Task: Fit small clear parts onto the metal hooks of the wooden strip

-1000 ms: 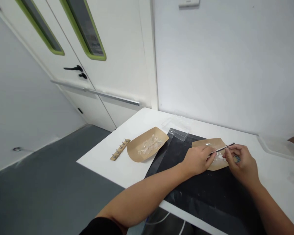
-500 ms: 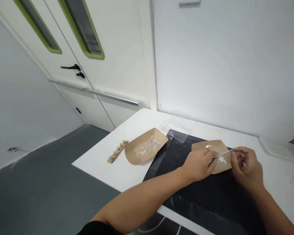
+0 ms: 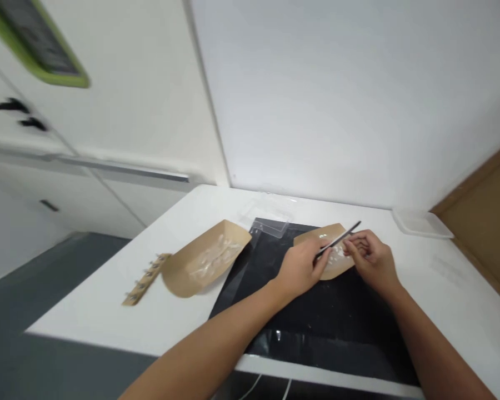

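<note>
My left hand is closed around the lower end of a slim dark stick, which slants up to the right. Just right of it, my right hand has its thumb and fingertips pinched together beside the stick. Whatever lies between those fingertips is too small to make out. Below both hands a brown paper tray holds small white pieces and sits on a black mat. The left hand covers part of this tray.
Left of the mat, a second brown paper tray contains clear plastic pieces. Beside it lies a wooden strip with several metal pegs. A clear plastic box is behind the mat. At the back right stands a shallow translucent lid or tray.
The view has swung to the right. The stick's far end, at the right fingertips before, now points up past them. My left hand keeps hold of the stick.
</note>
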{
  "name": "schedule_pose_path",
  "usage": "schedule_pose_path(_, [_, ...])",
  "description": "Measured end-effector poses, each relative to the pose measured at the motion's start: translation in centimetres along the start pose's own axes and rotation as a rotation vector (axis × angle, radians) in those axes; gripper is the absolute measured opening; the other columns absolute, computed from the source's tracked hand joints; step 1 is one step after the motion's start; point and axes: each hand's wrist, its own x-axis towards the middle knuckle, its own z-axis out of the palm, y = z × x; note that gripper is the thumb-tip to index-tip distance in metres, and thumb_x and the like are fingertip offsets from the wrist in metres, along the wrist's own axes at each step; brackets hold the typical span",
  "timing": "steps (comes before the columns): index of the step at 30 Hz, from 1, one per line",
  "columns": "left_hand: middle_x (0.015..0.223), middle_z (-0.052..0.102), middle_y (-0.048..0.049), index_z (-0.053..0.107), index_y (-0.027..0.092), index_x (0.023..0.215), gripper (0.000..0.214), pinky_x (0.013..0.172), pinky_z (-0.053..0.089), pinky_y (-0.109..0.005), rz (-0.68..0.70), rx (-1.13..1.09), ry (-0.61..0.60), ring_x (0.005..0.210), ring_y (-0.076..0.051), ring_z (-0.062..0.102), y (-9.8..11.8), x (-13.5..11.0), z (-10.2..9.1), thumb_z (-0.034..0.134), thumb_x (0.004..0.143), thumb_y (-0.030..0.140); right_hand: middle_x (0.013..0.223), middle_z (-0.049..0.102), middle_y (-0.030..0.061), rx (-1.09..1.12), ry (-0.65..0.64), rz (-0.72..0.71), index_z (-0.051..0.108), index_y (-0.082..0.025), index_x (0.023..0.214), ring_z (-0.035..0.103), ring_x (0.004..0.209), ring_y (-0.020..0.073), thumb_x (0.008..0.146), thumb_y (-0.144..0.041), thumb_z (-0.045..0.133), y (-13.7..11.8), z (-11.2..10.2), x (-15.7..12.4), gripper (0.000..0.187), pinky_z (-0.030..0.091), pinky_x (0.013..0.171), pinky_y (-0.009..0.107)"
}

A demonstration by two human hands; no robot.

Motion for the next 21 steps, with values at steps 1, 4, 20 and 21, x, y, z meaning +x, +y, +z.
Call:
schedule_pose_path(1, [0.108, 0.082, -0.0096, 0.071, 0.019, 0.120, 0.022, 0.091, 0.065, -0.037, 0.002, -0.015, 0.009, 0.099, -0.024, 0.079, -0.11, 0.09, 0.02, 0.058, 0.105, 0.027, 0.078, 0.077, 0.0056, -0.007, 0.006, -0.001, 0.064, -0.022, 0.097, 0.078, 0.069, 0.0223, 0.098, -0.054, 0.069, -0.14, -0.03, 0.08, 0.033, 0.063, 0.064, 0.032])
schedule_pose_path(4, [0.108, 0.082, -0.0099, 0.072, 0.019, 0.120, 0.021, 0.092, 0.065, -0.038, 0.019, -0.048, 0.013, 0.101, -0.024, 0.079, -0.31, 0.38, -0.01, 0.058, 0.105, 0.026, 0.080, 0.079, 0.0059, -0.030, 0.021, -0.009, 0.065, -0.022, 0.093, 0.080, 0.073, 0.0229, 0.100, -0.050, 0.067, -0.26, -0.10, 0.21, 0.029, 0.062, 0.063, 0.031])
schedule_pose_path(20, [0.102, 0.081, -0.0068, 0.072, 0.019, 0.118, 0.018, 0.084, 0.063, -0.030, 0.071, 0.108, 0.054, 0.089, -0.020, 0.078, 0.30, 0.78, -0.53, 0.060, 0.104, 0.023, 0.097, 0.070, 0.0067, -0.124, 0.006, -0.179, 0.066, -0.023, 0.103, 0.070, 0.088, 0.0212, 0.103, -0.033, 0.063, -1.00, 0.82, -0.46, 0.011, 0.056, 0.063, 0.030])
schedule_pose_path(21, [0.101, 0.080, -0.0069, 0.071, 0.019, 0.118, 0.018, 0.084, 0.062, -0.030, 0.067, 0.123, 0.052, 0.090, -0.020, 0.077, 0.10, 0.81, -0.49, 0.060, 0.105, 0.024, 0.096, 0.070, 0.0063, -0.145, -0.005, -0.200, 0.067, -0.024, 0.102, 0.069, 0.088, 0.0212, 0.103, -0.033, 0.062, -1.01, 0.77, -0.47, 0.010, 0.056, 0.066, 0.031])
